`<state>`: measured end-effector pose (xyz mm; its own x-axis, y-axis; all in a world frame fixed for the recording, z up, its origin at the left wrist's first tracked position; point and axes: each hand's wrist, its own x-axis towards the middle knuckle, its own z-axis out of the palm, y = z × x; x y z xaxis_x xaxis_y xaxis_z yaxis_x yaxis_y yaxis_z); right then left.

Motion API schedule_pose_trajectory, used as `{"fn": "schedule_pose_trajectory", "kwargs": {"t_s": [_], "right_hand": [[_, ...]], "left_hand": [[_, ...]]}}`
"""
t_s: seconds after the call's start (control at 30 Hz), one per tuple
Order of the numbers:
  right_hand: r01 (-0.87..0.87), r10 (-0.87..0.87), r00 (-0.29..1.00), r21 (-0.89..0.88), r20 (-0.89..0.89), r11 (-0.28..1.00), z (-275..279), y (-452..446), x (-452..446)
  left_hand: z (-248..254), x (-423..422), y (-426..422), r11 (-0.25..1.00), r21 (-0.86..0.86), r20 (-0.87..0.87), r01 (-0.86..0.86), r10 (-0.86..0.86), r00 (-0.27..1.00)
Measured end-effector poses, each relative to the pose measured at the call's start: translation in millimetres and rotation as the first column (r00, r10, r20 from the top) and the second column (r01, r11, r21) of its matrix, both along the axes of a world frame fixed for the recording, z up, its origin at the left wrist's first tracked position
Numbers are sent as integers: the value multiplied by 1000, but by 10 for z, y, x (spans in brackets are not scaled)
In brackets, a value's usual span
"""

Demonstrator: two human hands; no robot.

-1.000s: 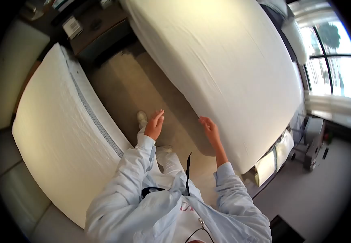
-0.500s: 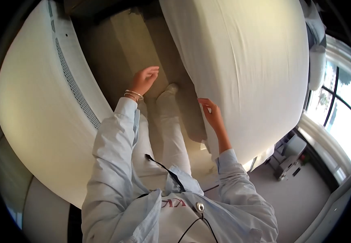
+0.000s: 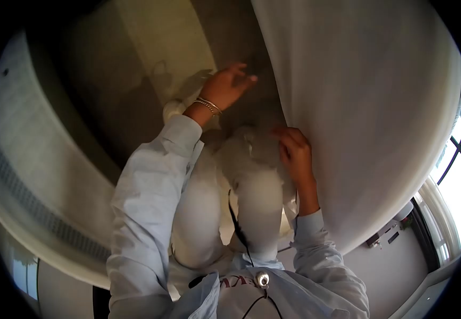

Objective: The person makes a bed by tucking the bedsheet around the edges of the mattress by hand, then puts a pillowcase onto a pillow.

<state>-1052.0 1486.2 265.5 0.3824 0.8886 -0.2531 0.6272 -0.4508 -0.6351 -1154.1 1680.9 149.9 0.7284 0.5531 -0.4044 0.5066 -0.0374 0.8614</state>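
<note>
My left hand (image 3: 226, 89) is over the floor between the two beds, with its thumb and fingers apart and nothing in it. Bracelets circle that wrist. My right hand (image 3: 296, 153) is beside the hanging edge of the white sheet (image 3: 358, 111) on the right-hand bed. Its fingers are loosely bent, with a gap between thumb and forefinger and no cloth visible in the grasp. Motion blurs both hands slightly. Below them my knees (image 3: 257, 186) are bent in white trousers.
The left-hand bed (image 3: 65, 154) has a white cover with a grey patterned strip. Between the beds runs a brown floor (image 3: 235, 32) with a lighter band. A window (image 3: 456, 154) is at far right, near small items on the grey floor. A dark cord hangs from my clothing.
My body has lowered, with the knees now bent and the beds looming closer. My left hand has moved right and its fingers have spread. The right hand has shifted slightly right along the sheet's edge.
</note>
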Motion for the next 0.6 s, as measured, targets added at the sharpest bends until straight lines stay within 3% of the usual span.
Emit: {"fn": "schedule_pose_trajectory", "kwargs": {"t_s": [0.07,0.13,0.17,0.23,0.27,0.3,0.37,0.43,0.5,0.53,0.6], "right_hand": [[-16,13,998,-35,-66,999,-186,-26,35],[273,-244,938,90,-246,958,-242,226,131],[274,-240,945,135,-221,952,-277,327,177],[181,-130,975,298,-182,937,299,194,238],[223,-166,967,328,-194,918,410,133,208],[221,-167,969,330,-185,918,525,58,175],[187,-105,974,448,-200,874,725,-7,158],[205,-114,970,479,-213,853,881,-25,209],[95,-46,993,500,-109,861,1142,-207,174],[143,-72,983,458,-169,877,1250,-359,137],[230,-173,971,456,-164,859,1412,-533,26]], "left_hand": [[-231,248,-162,999,35,-6,42,-41,999],[4,672,246,920,-377,198,103,-28,980],[23,829,346,933,-340,232,120,-41,972],[674,1127,207,839,-529,493,129,180,851],[854,1230,48,803,-596,437,5,320,841],[1011,1209,-70,803,-596,445,11,319,837],[1276,1120,-167,561,-827,354,27,483,801],[1495,1151,-104,575,-817,261,-32,418,870],[1697,1160,-198,561,-827,305,-25,487,819],[1787,1184,-280,595,-798,279,-99,510,814],[1841,1192,-314,626,-776,308,-75,480,822]]}}
